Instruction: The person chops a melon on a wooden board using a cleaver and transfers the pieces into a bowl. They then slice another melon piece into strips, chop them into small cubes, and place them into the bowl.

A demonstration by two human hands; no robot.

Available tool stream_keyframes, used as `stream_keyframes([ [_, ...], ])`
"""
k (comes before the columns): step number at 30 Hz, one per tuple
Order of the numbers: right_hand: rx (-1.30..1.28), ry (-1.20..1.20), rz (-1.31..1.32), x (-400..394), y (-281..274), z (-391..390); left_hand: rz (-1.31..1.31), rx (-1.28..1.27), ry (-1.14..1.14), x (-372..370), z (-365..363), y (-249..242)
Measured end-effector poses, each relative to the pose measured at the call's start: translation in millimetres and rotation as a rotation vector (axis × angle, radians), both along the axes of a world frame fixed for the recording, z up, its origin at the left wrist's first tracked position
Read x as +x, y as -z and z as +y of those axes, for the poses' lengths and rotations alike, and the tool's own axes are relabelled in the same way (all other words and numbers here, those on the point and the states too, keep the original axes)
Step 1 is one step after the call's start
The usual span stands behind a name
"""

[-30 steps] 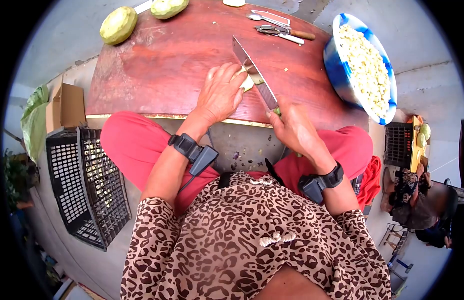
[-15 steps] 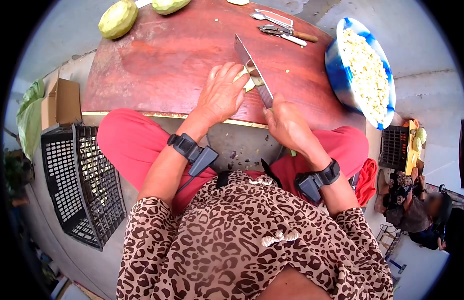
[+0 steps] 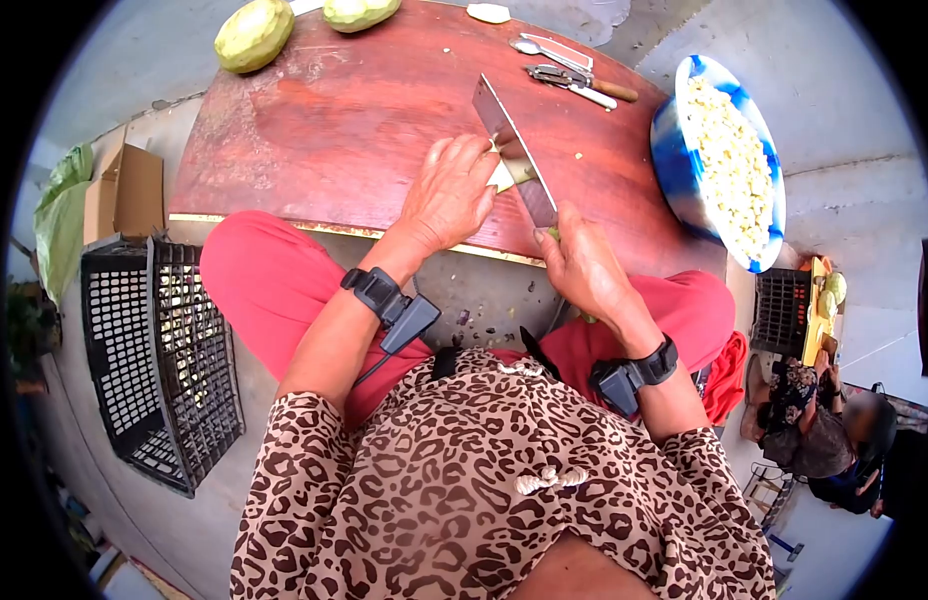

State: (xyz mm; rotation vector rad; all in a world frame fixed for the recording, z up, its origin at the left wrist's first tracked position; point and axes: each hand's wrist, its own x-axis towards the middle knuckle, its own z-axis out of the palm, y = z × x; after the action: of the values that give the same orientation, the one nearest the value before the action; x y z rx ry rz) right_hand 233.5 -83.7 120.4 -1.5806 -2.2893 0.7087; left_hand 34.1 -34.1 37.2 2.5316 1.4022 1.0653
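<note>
On the red table [image 3: 334, 130], my left hand [image 3: 449, 190] is closed over a pale green piece of vegetable [image 3: 501, 176], most of which it hides. My right hand [image 3: 587, 262] grips the handle of a wide cleaver [image 3: 516, 150]. The blade stands against the right side of the piece, close to my left fingertips. Two peeled pale green vegetables [image 3: 254, 36] [image 3: 360, 10] lie at the far left edge. A blue and white basin [image 3: 672, 150] of chopped pale pieces stands tilted at the right.
Peelers [image 3: 559, 75], a spoon [image 3: 527, 46] and a knife with a wooden handle lie at the table's back right. A black crate [image 3: 189, 370] and a cardboard box [image 3: 139, 190] stand on the left. Another person [image 3: 824, 435] sits at far right beside a yellow board.
The view has shifted slightly, so the table items appear a little lower and to the right. Both hands keep their holds, and the cleaver remains against the piece.
</note>
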Motion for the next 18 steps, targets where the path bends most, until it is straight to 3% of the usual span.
stream_keyframes([
  [18,-0.014,0.029,-0.02,-6.4,7.9,3.1,0.051,-0.017,0.022,-1.5,-0.1,-0.5],
])
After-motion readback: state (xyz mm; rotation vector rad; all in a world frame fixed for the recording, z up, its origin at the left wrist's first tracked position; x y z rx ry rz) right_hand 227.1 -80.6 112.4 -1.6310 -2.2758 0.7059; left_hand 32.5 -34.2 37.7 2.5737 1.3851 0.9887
